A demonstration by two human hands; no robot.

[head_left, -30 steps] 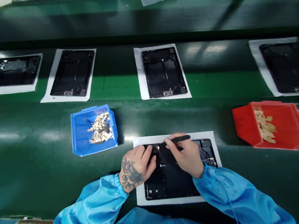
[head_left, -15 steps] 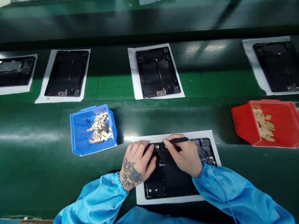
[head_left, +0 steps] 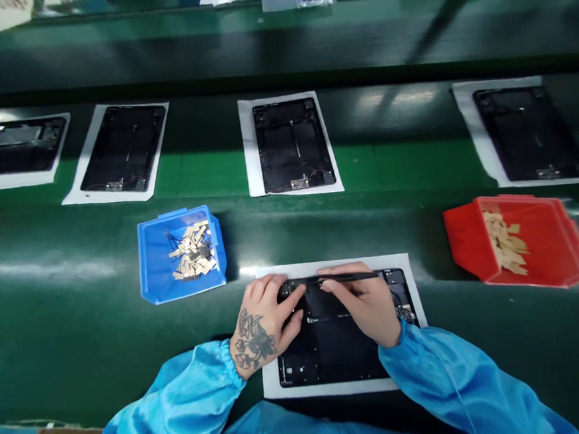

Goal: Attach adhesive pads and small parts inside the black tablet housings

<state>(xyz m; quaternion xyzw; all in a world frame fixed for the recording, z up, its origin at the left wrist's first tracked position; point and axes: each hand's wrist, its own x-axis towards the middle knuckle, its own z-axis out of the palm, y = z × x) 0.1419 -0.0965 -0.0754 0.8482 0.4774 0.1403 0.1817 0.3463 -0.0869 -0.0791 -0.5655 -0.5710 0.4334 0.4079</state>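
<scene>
While my right grip (head_left: 368,303) is pinching a tool (head_left: 353,277) over the panel (head_left: 340,350), my left grip (head_left: 260,323), thumb and forefinger parted, is resting at its upper-left corner, seemingly steadying it; paper (head_left: 270,375) beneath is probably guarding it from the bench (head_left: 79,347).

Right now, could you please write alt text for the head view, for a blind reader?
A person's right hand holds a slim dark tool over a black device shell on a white sheet; the left hand rests near the shell's far left corner. Beyond are a blue bin, a red bin and four more shells.
</scene>
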